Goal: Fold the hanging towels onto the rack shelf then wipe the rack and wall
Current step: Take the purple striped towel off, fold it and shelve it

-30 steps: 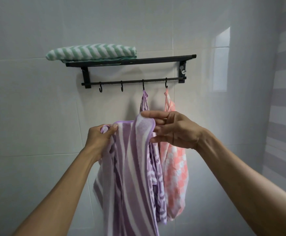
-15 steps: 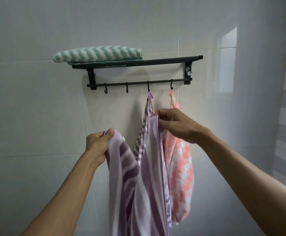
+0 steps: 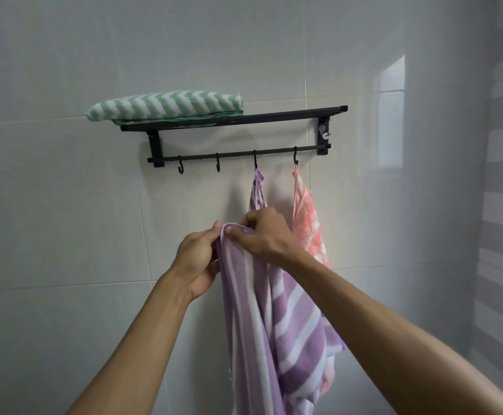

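2 hands of mine meet at the centre of the frame, both pinching the top edge of the purple and white striped towel. My left hand curls its fingers round the edge from the left, and my right hand grips the same gathered edge from the right, thumb and fingers closed on the cloth. The 2 hands touch or nearly touch over the fold. One corner of this towel runs up behind my right hand to the 3rd black hook from the left, where it hangs; the rest drapes down to the lower edge of the frame.

Just right of it, the pink and white checked towel hangs from the 4th hook, partly behind the purple one lower down. The 2 hooks at left carry nothing.

Above centre, the black metal wall rack is fixed to the pale tiled wall. On the left end of its shelf lies a folded green and white zigzag towel, over a darker green cloth whose edge alone shows.
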Available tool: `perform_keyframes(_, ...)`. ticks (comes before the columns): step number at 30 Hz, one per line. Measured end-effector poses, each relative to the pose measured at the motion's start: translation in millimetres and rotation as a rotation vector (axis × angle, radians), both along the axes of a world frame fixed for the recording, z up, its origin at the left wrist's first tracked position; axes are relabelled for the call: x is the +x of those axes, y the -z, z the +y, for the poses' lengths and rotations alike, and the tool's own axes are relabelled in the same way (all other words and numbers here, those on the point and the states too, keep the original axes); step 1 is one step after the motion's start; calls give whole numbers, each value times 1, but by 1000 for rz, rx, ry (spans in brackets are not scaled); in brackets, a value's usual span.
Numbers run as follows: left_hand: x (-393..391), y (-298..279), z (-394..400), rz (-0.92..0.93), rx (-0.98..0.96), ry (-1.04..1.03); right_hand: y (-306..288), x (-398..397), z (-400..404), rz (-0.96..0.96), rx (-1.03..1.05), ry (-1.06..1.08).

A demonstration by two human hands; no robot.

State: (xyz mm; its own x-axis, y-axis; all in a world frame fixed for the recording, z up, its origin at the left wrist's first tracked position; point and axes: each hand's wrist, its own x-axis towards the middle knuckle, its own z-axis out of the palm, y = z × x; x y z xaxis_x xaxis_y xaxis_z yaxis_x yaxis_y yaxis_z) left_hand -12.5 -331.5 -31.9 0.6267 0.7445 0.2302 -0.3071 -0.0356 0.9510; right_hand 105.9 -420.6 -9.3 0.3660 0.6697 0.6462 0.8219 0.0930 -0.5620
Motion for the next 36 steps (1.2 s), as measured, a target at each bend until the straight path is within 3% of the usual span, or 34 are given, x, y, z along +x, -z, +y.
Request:
perform_keyframes(4, 0, 2, 0, -22, -24, 57, -1, 0, 1, 38, 9, 46)
perform_keyframes(7, -2, 4, -1, -29, 84, 158, -1, 3, 1, 63, 22, 50)
perform_keyframes(10, -6, 5, 1, -26, 175, 202, -3, 11, 0, 178, 7, -63)
perform_keyframes(13, -7, 1, -1, 13, 250, 102, -2, 19, -5, 256, -37, -180)
perform_keyframes(15, -7, -4, 1, 18, 279, -21, 5, 25, -14, 249, -174, -222)
perform_keyframes(21, -38, -22, 44, -40, 224, -328, 80, 52, -48, 222, -918, -250)
perform_keyframes(23, -49, -23, 56, 40, 291, -379, 84, 49, -57, 133, -1018, -198)
perform_keyframes(28, -57, 3, 77, 313, 457, -567, 37, 54, -58, -403, -1043, 208)
perform_keyframes(32, -60, 16, 78, 453, 508, -691, -1, 58, -57, -527, -1026, 393)
perform_keyframes(36, -55, 2, 76, 412, 519, -780, -24, 52, -60, -600, -735, 573)
